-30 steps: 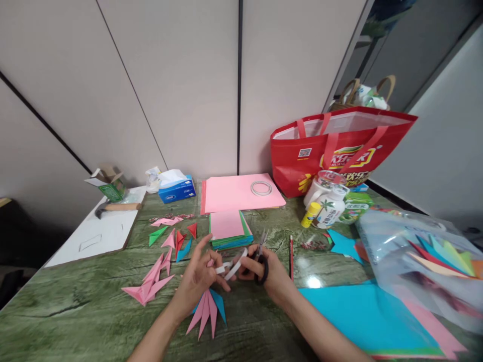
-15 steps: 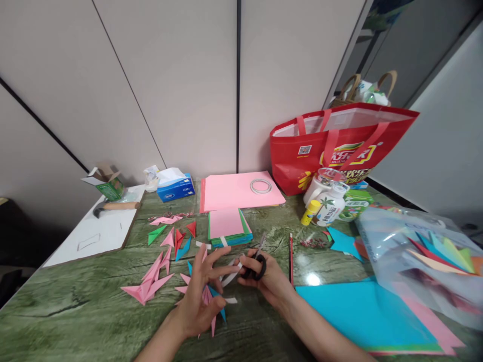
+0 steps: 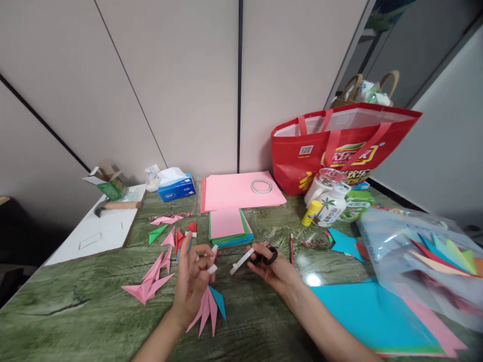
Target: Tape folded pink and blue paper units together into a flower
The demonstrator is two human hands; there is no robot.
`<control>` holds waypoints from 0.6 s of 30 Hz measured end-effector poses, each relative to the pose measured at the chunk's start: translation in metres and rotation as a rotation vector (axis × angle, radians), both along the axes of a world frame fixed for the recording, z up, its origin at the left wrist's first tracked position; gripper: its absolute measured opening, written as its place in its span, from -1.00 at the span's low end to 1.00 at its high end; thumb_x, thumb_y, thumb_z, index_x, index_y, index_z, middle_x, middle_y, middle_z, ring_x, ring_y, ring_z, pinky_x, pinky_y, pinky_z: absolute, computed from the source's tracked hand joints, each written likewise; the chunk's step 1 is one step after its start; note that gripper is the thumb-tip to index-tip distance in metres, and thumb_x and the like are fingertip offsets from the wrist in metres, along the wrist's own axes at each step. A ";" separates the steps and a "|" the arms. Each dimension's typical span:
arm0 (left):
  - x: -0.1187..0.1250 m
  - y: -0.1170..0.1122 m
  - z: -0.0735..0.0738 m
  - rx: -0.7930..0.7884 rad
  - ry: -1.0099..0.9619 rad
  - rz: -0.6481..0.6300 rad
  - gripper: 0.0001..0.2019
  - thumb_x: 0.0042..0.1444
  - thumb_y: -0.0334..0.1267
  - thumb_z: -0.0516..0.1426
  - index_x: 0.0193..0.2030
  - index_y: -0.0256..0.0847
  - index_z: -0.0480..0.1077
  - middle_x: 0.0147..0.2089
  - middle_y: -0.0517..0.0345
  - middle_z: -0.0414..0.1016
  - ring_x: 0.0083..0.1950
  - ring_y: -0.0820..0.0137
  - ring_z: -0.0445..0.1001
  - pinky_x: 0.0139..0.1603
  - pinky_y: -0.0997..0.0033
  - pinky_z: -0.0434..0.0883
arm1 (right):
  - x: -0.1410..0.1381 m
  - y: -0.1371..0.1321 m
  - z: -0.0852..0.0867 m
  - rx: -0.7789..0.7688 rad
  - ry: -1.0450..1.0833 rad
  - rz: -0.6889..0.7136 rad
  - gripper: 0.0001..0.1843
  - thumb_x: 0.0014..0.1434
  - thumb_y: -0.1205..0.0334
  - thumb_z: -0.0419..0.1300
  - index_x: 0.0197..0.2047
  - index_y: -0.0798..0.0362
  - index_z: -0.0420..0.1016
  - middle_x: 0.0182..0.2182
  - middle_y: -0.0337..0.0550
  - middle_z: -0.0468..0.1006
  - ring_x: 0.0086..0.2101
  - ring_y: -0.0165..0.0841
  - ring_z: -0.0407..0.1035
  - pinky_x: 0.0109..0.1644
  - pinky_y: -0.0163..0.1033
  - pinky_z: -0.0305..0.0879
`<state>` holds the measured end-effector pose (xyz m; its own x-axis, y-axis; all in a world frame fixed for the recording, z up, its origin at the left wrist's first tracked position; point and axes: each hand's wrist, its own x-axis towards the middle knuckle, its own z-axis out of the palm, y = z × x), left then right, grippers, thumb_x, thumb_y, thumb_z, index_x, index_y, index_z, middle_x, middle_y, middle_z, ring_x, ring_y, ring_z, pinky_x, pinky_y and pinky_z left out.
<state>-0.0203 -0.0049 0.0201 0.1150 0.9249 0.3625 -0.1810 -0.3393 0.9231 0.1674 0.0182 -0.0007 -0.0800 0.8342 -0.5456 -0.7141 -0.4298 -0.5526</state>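
Note:
My left hand (image 3: 193, 275) is raised over the green table (image 3: 75, 311), fingers half curled, pinching a small white strip piece (image 3: 212, 269). More white bits cling to its fingertips. Below it lies a pink and blue folded paper fan (image 3: 210, 305). My right hand (image 3: 274, 269) grips black scissors (image 3: 266, 257) and a longer white strip (image 3: 241, 261) that sticks out to the left. A stack of coloured paper squares (image 3: 228, 226) sits just beyond both hands.
Folded pink, red, green and blue points (image 3: 166, 246) lie to the left. A pink sheet (image 3: 234, 193) carries a tape ring (image 3: 261, 186). A pencil (image 3: 291, 247), glue stick (image 3: 311, 213), red bag (image 3: 339, 148), plastic bag (image 3: 418, 256), blue sheet (image 3: 370, 311), tissue box (image 3: 176, 188) and hammer (image 3: 116, 206) surround them.
The white strip has been cut and the hands have drawn apart. My left hand rose with small white pieces on its fingers. My right hand moved right with the scissors and the rest of the strip.

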 end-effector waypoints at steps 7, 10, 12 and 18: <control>0.004 0.001 0.002 -0.086 -0.119 -0.005 -0.39 0.10 -0.04 0.02 0.26 0.15 -0.17 -0.02 0.00 0.22 -0.16 0.20 0.45 -0.45 0.31 0.46 | -0.006 -0.004 0.000 0.005 0.006 0.022 -0.64 -0.33 0.28 0.42 -0.50 0.14 0.32 -0.59 -0.28 0.50 -0.60 -0.53 0.33 -0.49 -0.33 0.45; 0.009 -0.006 0.003 -0.140 -0.160 -0.057 -0.33 0.07 0.02 0.04 0.26 0.20 -0.22 0.03 -0.02 0.21 -0.16 0.19 0.48 -0.41 0.28 0.47 | -0.010 -0.006 0.002 0.016 0.008 0.023 -0.62 -0.34 0.28 0.43 -0.51 0.13 0.30 -0.55 -0.24 0.53 -0.59 -0.52 0.34 -0.49 -0.33 0.45; 0.011 -0.010 0.004 -0.161 -0.171 -0.075 -0.32 0.06 0.02 0.05 0.26 0.22 -0.24 0.02 0.00 0.24 -0.23 0.23 0.51 -0.39 0.26 0.47 | -0.011 -0.007 0.001 0.024 0.008 0.028 -0.62 -0.33 0.28 0.43 -0.52 0.12 0.29 -0.53 -0.23 0.54 -0.58 -0.52 0.34 -0.49 -0.33 0.44; 0.006 -0.006 0.010 -0.157 -0.281 -0.020 -0.37 0.08 0.00 0.04 0.25 0.21 -0.17 -0.09 0.07 0.34 -0.41 0.31 0.52 -0.42 0.23 0.45 | -0.010 -0.008 0.001 0.084 -0.045 0.065 -0.65 -0.22 0.18 0.39 -0.46 0.12 0.31 -0.54 -0.25 0.51 -0.52 -0.48 0.38 -0.39 -0.28 0.45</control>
<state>-0.0141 -0.0110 0.0300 0.0496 0.9705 0.2358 -0.4420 -0.1903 0.8766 0.1572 0.0106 0.0007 -0.1125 0.8712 -0.4778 -0.6598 -0.4250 -0.6197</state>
